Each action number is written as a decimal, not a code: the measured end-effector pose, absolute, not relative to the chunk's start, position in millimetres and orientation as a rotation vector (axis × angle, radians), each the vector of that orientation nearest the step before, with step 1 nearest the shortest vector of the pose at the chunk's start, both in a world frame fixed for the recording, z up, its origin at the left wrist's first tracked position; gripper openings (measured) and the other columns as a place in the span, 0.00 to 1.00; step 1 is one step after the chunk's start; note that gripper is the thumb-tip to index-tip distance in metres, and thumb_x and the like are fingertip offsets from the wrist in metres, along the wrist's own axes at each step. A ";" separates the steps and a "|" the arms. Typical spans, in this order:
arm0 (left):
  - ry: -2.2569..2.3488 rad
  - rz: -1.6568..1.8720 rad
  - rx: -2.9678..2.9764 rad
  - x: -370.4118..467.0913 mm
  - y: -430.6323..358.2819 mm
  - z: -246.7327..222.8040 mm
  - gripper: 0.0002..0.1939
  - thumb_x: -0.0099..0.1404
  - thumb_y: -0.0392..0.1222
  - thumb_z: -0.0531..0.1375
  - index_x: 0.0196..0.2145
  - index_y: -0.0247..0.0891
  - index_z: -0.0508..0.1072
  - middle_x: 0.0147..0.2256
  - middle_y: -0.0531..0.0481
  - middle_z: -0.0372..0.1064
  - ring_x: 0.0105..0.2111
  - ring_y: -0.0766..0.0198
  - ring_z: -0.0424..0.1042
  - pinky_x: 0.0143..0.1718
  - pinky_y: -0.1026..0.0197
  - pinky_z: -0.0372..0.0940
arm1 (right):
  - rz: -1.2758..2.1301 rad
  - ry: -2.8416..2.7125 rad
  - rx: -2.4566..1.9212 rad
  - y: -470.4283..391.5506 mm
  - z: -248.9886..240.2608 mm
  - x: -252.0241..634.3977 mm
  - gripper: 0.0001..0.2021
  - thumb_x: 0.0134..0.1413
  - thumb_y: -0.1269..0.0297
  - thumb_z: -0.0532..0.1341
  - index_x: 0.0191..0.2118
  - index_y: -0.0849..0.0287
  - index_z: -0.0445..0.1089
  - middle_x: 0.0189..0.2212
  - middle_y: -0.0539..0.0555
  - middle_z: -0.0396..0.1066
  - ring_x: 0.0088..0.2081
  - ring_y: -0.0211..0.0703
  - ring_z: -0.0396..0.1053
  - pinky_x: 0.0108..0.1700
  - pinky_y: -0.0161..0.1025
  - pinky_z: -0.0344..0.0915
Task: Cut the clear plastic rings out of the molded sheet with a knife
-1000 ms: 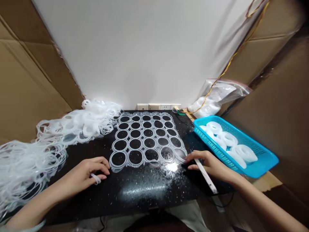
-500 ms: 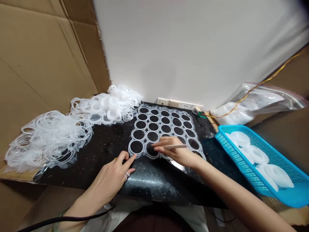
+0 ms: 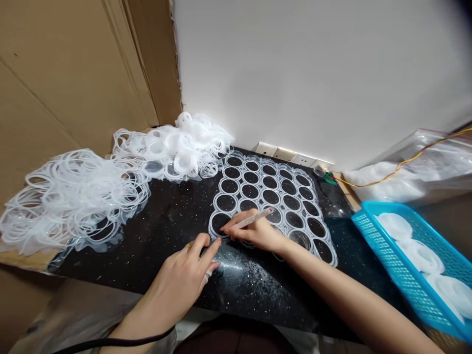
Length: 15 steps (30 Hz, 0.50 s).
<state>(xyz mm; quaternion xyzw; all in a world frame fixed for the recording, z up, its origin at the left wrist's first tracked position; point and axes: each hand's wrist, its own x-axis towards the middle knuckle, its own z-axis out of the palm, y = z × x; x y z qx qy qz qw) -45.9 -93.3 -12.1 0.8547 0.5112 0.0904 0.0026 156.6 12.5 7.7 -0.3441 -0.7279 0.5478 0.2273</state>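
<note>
A white wall (image 3: 313, 73) fills the upper right of the frame, and brown cardboard (image 3: 66, 73) the upper left. Below them my black tabletop (image 3: 169, 211) crosses the middle, flecked with white bits. A heap of white plastic rings (image 3: 81, 196) sprawls along the left. The sheet of joined clear rings (image 3: 261, 192) lies flat just right of center. At lower right stands a blue basket (image 3: 394, 268) holding white ring stacks (image 3: 422, 256). My left hand (image 3: 186, 275), lower center, grips nothing: its fingers bend loosely, forefinger tip at the sheet's near-left corner, thumb apart. My right hand (image 3: 258, 231), over the sheet's near edge, pinches a slim pale stick (image 3: 254, 218) slanting up to the right.
</note>
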 end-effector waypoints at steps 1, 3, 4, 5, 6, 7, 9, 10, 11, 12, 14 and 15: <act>1.604 0.280 2.679 -45.7 -93.2 -11.8 0.22 0.69 0.40 0.55 0.60 0.42 0.61 0.48 0.45 0.62 0.37 0.60 0.71 0.33 0.60 0.68 | 1.501 -2.018 -0.954 11.9 8.0 156.1 0.10 0.54 0.65 0.63 0.37 0.68 0.77 0.32 0.59 0.76 0.27 0.39 0.71 0.28 0.33 0.67; 1.607 0.273 2.676 -45.4 -93.1 -11.3 0.22 0.69 0.40 0.55 0.60 0.41 0.61 0.48 0.45 0.62 0.37 0.60 0.70 0.34 0.60 0.68 | 1.467 -2.056 -0.953 10.9 8.2 155.3 0.10 0.55 0.66 0.63 0.38 0.68 0.77 0.32 0.59 0.76 0.28 0.40 0.71 0.29 0.33 0.67; 1.609 0.271 2.675 -45.3 -93.2 -11.1 0.22 0.69 0.39 0.55 0.60 0.41 0.61 0.48 0.45 0.62 0.37 0.60 0.70 0.34 0.60 0.68 | 1.441 -2.080 -0.948 10.5 8.2 154.9 0.10 0.55 0.66 0.63 0.38 0.68 0.77 0.33 0.59 0.77 0.29 0.40 0.72 0.30 0.33 0.68; 1.612 0.269 2.675 -45.2 -93.4 -11.0 0.22 0.69 0.39 0.55 0.60 0.41 0.61 0.48 0.45 0.62 0.37 0.60 0.70 0.34 0.60 0.68 | 1.414 -2.106 -0.941 10.0 8.3 154.6 0.10 0.55 0.66 0.62 0.37 0.67 0.77 0.33 0.59 0.77 0.30 0.40 0.72 0.31 0.34 0.68; 1.613 0.267 2.675 -45.2 -93.5 -10.9 0.22 0.69 0.39 0.55 0.60 0.41 0.61 0.47 0.45 0.62 0.37 0.60 0.70 0.34 0.60 0.68 | 1.386 -2.130 -0.932 9.5 8.4 154.2 0.10 0.56 0.66 0.62 0.37 0.67 0.77 0.34 0.59 0.77 0.31 0.41 0.72 0.32 0.34 0.68; 1.613 0.265 2.675 -45.3 -93.6 -10.8 0.22 0.69 0.39 0.55 0.60 0.41 0.61 0.47 0.45 0.62 0.37 0.61 0.70 0.34 0.60 0.68 | 1.359 -2.153 -0.920 8.9 8.7 153.8 0.09 0.56 0.66 0.62 0.36 0.66 0.78 0.35 0.59 0.77 0.32 0.41 0.73 0.33 0.35 0.69; 1.607 0.256 2.677 -45.3 -93.8 -10.6 0.22 0.69 0.39 0.55 0.59 0.41 0.61 0.47 0.45 0.62 0.37 0.60 0.70 0.34 0.60 0.68 | 1.303 -2.193 -0.886 7.2 9.7 153.1 0.09 0.57 0.66 0.61 0.35 0.65 0.77 0.36 0.59 0.77 0.34 0.42 0.73 0.36 0.36 0.69; 1.606 0.250 2.678 -45.2 -93.8 -10.5 0.22 0.69 0.39 0.55 0.59 0.41 0.61 0.47 0.45 0.62 0.37 0.60 0.70 0.34 0.59 0.68 | 1.274 -2.216 -0.863 6.0 10.4 152.9 0.09 0.58 0.66 0.60 0.35 0.64 0.77 0.36 0.59 0.77 0.35 0.42 0.73 0.37 0.37 0.69; 1.606 0.241 2.680 -45.2 -93.7 -10.5 0.22 0.69 0.39 0.55 0.59 0.41 0.61 0.47 0.44 0.62 0.37 0.60 0.70 0.33 0.59 0.68 | 1.239 -2.242 -0.838 4.7 11.0 152.7 0.09 0.58 0.67 0.60 0.34 0.64 0.77 0.36 0.58 0.77 0.36 0.42 0.73 0.38 0.37 0.69; 1.607 0.232 2.683 -45.1 -93.6 -10.5 0.22 0.69 0.40 0.55 0.59 0.41 0.61 0.47 0.44 0.62 0.37 0.60 0.70 0.33 0.59 0.68 | 1.197 -2.268 -0.823 3.2 11.6 152.7 0.09 0.59 0.68 0.59 0.35 0.63 0.77 0.37 0.58 0.76 0.37 0.42 0.72 0.40 0.37 0.68; 1.609 0.217 2.692 -45.0 -93.4 -10.9 0.21 0.69 0.40 0.54 0.59 0.41 0.61 0.47 0.44 0.61 0.37 0.59 0.69 0.33 0.59 0.68 | 1.120 -2.307 -0.858 0.4 12.2 153.0 0.08 0.58 0.69 0.59 0.38 0.62 0.75 0.36 0.57 0.76 0.36 0.41 0.72 0.40 0.36 0.67; 1.611 0.213 2.697 -45.0 -93.3 -11.3 0.22 0.69 0.40 0.54 0.59 0.41 0.61 0.48 0.43 0.61 0.37 0.59 0.69 0.33 0.59 0.68 | 1.097 -2.312 -0.907 -0.6 12.2 153.2 0.07 0.58 0.70 0.59 0.40 0.62 0.74 0.35 0.55 0.76 0.34 0.39 0.71 0.37 0.35 0.66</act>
